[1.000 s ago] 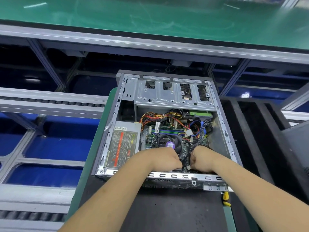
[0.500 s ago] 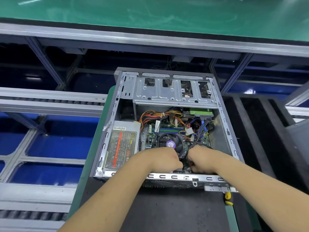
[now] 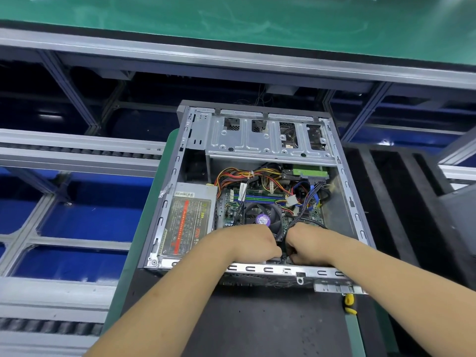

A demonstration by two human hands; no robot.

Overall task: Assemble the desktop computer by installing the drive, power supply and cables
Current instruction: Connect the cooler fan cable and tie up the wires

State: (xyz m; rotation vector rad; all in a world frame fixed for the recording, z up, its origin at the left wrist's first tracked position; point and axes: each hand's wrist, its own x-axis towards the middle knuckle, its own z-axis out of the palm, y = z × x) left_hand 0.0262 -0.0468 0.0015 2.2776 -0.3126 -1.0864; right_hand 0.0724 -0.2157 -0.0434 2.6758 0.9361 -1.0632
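An open grey computer case point(image 3: 345, 176) lies on its side on a dark mat. Inside sit a silver power supply point(image 3: 188, 217) at the left, a motherboard with a black CPU fan point(image 3: 261, 215), a green-edged drive point(image 3: 310, 172) under the metal drive cage point(image 3: 265, 136), and bundles of coloured wires point(image 3: 247, 175). My left hand point(image 3: 253, 242) and my right hand point(image 3: 306, 243) are curled close together over the near end of the motherboard. A thin black cable point(image 3: 300, 220) runs down between them, and both seem to pinch it. The fingertips are hidden.
A yellow-handled tool point(image 3: 349, 302) lies on the mat by the case's near right corner. A green bench top point(image 3: 231, 19) spans the back. Aluminium conveyor rails point(image 3: 77, 150) and blue bins run on the left; black foam trays point(image 3: 401, 202) stand to the right.
Both hands stay at the same spot by the case's near edge. The right hand has shifted slightly closer to the left one around the black cable.
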